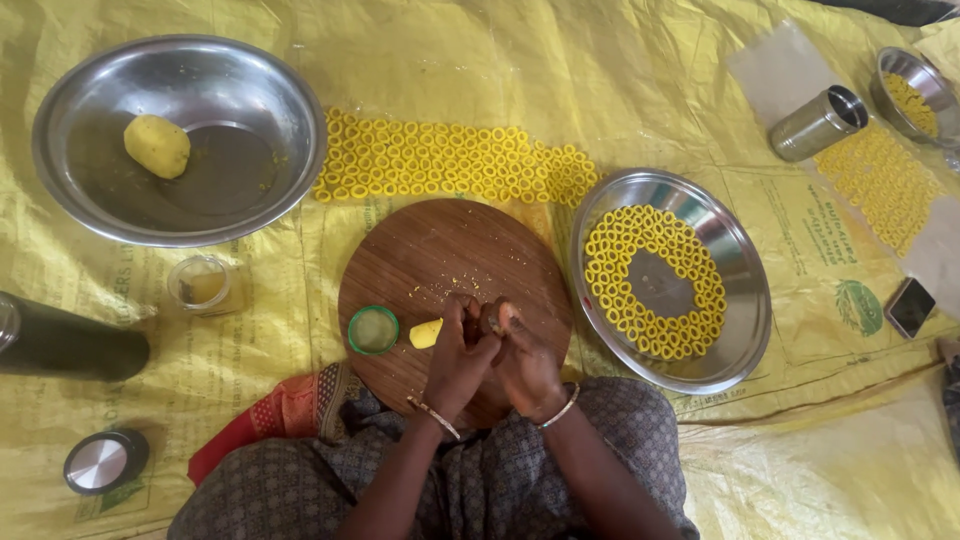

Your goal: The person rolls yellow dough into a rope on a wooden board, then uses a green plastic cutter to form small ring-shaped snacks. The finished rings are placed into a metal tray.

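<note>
Dough, a yellow lump [157, 146], sits in the big steel bowl [100, 195] far up-left of the round wooden board [440, 255]; on the board's near-left part stand a small green-rimmed cap [373, 329] and a yellow dough piece [425, 333]. Left hand [457, 358] and right hand [525, 362] meet over the board's near edge, fingertips pressed together, what they pinch hidden. Right of the board, a steel plate [745, 300] holds yellow rings [610, 260].

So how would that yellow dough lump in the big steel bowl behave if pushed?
The dough lump looks rounded, so it may roll on the bowl. It probably dents under fingers, being soft. Crumbs nearby suggest it could shed bits.
</note>
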